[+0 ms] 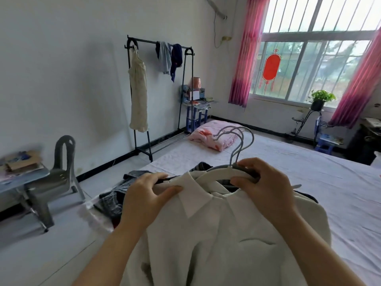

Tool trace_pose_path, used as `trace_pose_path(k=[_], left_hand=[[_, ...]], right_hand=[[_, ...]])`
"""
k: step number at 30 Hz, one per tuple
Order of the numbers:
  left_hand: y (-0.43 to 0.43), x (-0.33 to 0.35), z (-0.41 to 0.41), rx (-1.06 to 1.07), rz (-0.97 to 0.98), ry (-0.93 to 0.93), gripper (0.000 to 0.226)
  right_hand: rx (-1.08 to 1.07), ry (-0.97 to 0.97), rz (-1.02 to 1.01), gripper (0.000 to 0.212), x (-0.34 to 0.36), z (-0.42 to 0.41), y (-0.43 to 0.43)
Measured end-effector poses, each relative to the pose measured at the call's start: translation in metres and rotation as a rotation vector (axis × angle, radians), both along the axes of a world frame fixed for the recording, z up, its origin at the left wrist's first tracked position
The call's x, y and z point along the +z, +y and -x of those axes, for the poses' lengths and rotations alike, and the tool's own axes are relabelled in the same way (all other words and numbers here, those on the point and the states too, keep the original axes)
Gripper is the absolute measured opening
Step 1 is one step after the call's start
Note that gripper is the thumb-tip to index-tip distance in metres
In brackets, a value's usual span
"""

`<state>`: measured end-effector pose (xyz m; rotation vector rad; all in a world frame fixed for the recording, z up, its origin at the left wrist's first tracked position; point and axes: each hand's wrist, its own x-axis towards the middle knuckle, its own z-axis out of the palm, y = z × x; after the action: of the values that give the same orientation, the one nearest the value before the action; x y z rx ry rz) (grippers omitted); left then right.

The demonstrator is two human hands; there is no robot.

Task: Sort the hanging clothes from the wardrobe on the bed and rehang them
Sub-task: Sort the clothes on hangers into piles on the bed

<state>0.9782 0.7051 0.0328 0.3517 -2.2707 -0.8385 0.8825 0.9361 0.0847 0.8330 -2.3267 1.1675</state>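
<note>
A white collared shirt (222, 230) lies on top of a pile of clothes at the near edge of the bed (319, 182). My left hand (148, 193) pinches the shirt's left shoulder by the collar. My right hand (266, 182) grips a bunch of hangers (226, 168), white and grey, whose hooks (239, 137) point away from me. Dark garments (115, 197) show under the shirt on the left. The black clothes rack (185, 83) stands by the far wall with a cream dress (138, 93) and two dark pieces (169, 58) hanging on it.
A grey plastic chair (57, 178) and a low table with clutter (18, 172) stand on the left. A folded pink quilt (216, 137) lies at the bed's far end. A small blue shelf (195, 104), a plant stand (317, 104) and a window with pink curtains (245, 58) are behind.
</note>
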Motion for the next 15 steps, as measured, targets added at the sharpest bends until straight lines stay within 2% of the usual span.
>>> trace_pose_path(k=[8,15], left_hand=[[-0.121,0.002,-0.005,-0.093,0.199,-0.089,0.083],[-0.212,-0.031,0.026,-0.150,0.198,-0.161,0.074]], right_hand=[[-0.044,-0.081,0.075,0.040,-0.029,-0.017,-0.114],[-0.097,-0.159,0.078,0.038,-0.062,0.006,-0.210]])
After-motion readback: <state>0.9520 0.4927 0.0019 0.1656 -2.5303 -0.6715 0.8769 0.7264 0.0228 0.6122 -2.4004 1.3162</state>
